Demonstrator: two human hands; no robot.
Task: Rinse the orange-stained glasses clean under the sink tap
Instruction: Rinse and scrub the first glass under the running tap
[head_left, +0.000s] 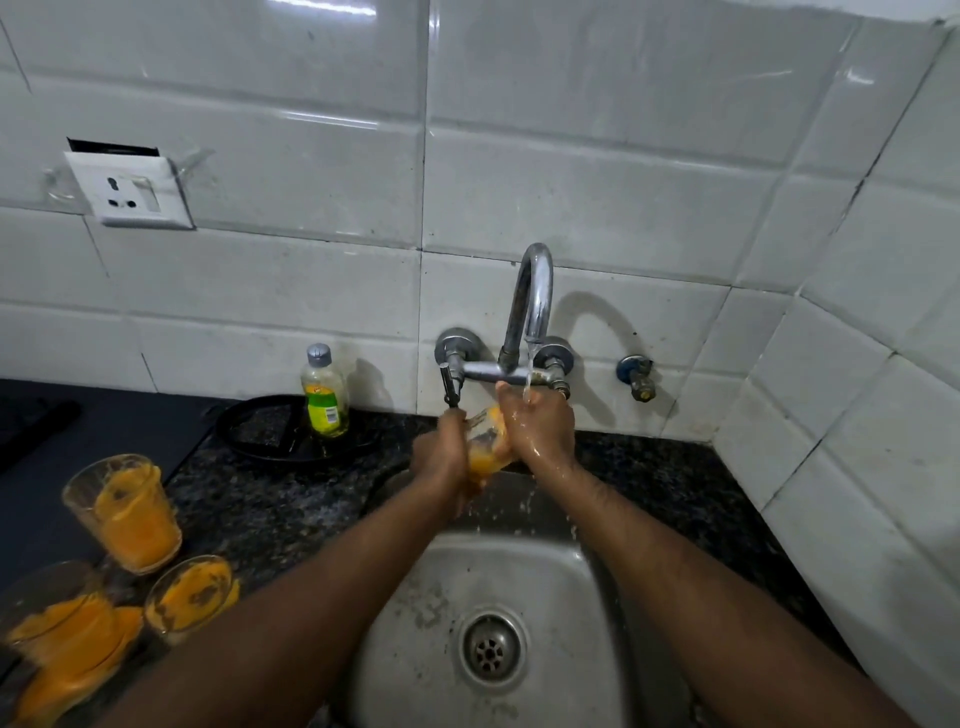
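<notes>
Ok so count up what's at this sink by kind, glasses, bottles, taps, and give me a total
Glasses with orange stains: 4, with one in the hands under the tap and three on the counter.
Bottles: 1, the soap bottle by the wall.
Taps: 1, the chrome tap, running.
Total: 6

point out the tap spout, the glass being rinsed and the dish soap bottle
tap spout (535, 291): head view, on the curved chrome neck
glass being rinsed (485, 441): head view, on its orange-stained side between the hands
dish soap bottle (324, 402): head view, on its label
</notes>
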